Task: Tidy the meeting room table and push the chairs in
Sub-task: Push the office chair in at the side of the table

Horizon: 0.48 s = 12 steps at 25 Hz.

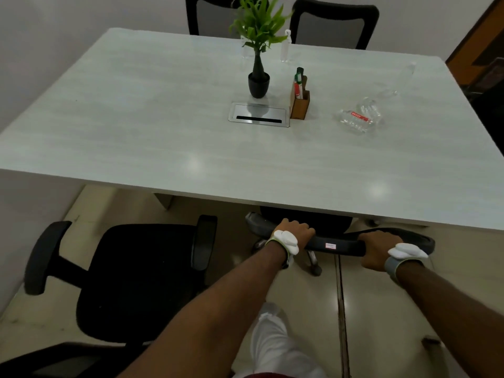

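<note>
A black office chair [338, 244] stands tucked under the near edge of the pale grey table [163, 126]; only the top of its backrest and part of its base show. My left hand [296, 233] and my right hand [379, 248] both grip that backrest top. A second black chair [136, 276] with armrests stands pulled out on the floor to the left, its seat clear of the table. On the table's right part lie crumpled clear plastic bottles [360, 115].
A potted green plant [258, 50], a wooden pen holder [299, 100] and a metal cable hatch [259, 115] sit mid-table. Two small clear bottles [285, 47] stand behind the plant. Two mesh-backed chairs [334, 25] stand at the far side. A wall runs along the left.
</note>
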Available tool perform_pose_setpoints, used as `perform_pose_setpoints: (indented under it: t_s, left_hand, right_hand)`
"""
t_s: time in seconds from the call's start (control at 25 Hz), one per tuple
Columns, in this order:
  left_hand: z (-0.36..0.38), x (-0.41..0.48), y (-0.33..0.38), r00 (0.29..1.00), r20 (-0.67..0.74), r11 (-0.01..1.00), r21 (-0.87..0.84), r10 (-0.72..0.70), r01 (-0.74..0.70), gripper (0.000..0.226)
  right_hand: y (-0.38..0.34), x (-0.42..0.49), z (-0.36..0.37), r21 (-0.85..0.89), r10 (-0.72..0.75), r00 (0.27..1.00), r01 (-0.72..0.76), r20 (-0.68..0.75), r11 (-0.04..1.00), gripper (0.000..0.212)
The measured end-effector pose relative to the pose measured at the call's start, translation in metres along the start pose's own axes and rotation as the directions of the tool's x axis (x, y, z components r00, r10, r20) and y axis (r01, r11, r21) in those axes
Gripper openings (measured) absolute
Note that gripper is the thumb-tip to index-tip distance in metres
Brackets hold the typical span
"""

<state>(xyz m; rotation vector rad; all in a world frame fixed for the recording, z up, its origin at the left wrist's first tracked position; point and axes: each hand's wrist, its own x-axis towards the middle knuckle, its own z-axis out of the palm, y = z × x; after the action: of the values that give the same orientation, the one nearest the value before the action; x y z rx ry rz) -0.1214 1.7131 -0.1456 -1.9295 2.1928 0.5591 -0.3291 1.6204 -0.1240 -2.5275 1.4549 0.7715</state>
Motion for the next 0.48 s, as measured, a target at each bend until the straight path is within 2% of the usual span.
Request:
perform_pose_setpoints:
  t_s: [0.12, 0.24, 0.32, 0.48]
  left_hand:
    - [-0.002, -0.039, -0.029, 0.994, -0.094, 0.998, -0.001, -0.056, 0.057, 0.055]
    - [0.003, -0.121, -0.073, 0.922, -0.309, 0.972, -0.079, -0.233, 0.219, 0.071]
    - [0.01, -0.19, -0.105, 0.83, -0.386, 0.915, -0.147, -0.402, 0.375, 0.068]
    - [0.046, -0.345, -0.145, 0.683, -0.276, 0.735, -0.192, -0.676, 0.65, 0.056]
  right_hand:
    - [-0.047, -0.005, -0.005, 0.106, -0.184, 0.97, 0.201, -0.157, 0.974, 0.055]
    - [-0.135, -0.016, -0.019, 0.059, -0.428, 0.858, 0.461, -0.285, 0.886, 0.078]
    - [-0.206, -0.028, -0.028, 0.028, -0.556, 0.768, 0.594, -0.316, 0.804, 0.079]
    - [-0.354, -0.086, -0.03, 0.03, -0.779, 0.567, 0.813, -0.268, 0.582, 0.066]
